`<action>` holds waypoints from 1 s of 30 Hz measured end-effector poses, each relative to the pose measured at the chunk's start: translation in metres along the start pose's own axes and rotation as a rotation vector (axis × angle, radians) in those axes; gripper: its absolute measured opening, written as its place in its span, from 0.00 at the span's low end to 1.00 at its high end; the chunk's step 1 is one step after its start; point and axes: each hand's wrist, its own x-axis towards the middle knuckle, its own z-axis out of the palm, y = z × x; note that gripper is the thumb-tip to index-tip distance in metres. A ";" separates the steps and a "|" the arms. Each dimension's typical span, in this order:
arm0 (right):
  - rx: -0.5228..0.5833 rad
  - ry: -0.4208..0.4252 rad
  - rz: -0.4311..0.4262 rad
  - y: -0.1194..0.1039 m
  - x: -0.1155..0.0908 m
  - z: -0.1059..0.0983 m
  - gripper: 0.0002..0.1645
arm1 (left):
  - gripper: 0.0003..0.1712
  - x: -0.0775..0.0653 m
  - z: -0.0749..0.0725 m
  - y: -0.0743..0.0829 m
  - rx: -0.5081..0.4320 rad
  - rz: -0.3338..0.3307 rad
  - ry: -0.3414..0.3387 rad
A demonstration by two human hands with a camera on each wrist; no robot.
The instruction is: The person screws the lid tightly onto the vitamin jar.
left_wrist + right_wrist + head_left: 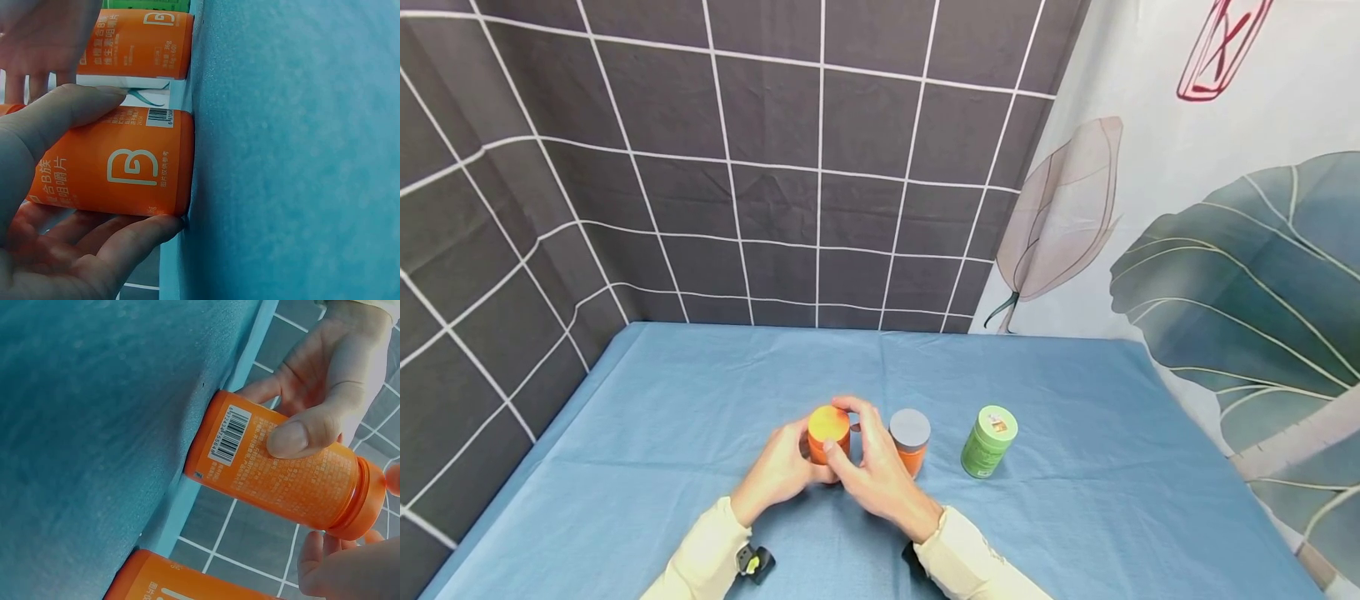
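Note:
An orange pill bottle [829, 452] with an orange screw cap [829, 422] stands upright on the blue cloth. My left hand [781, 467] grips its body, the thumb lying across the label in the left wrist view. Around the cap [367, 506], my right hand [883, 479] curls its thumb and fingers from the near and far sides. The cap sits on the bottle's neck in the right wrist view. Just right of my right hand is a second orange bottle [912, 460] with a grey lid [910, 428], partly hidden by that hand.
Farther right stands a green canister [987, 446] with a pale green lid. Blue cloth [1097, 467] covers the table. A dark gridded curtain [775, 200] hangs behind and at the left; a white leaf-patterned curtain [1150, 133] hangs at the right.

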 end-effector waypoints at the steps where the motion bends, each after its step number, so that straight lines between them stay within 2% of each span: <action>1: -0.003 -0.001 -0.003 0.000 0.000 0.000 0.28 | 0.33 0.000 0.000 0.000 0.002 0.002 0.000; 10: -0.023 0.013 0.027 -0.002 -0.001 0.000 0.28 | 0.35 -0.001 0.000 -0.001 0.014 -0.002 -0.003; 17: -0.030 0.026 0.014 -0.002 0.000 -0.001 0.30 | 0.32 0.000 0.000 0.000 0.026 0.003 0.005; 24: -0.027 -0.003 -0.018 -0.001 0.000 -0.003 0.28 | 0.32 0.001 0.000 0.000 0.029 0.009 0.014; 30: -0.013 0.016 -0.007 -0.001 0.001 -0.003 0.26 | 0.33 0.001 0.000 0.001 0.025 0.003 0.008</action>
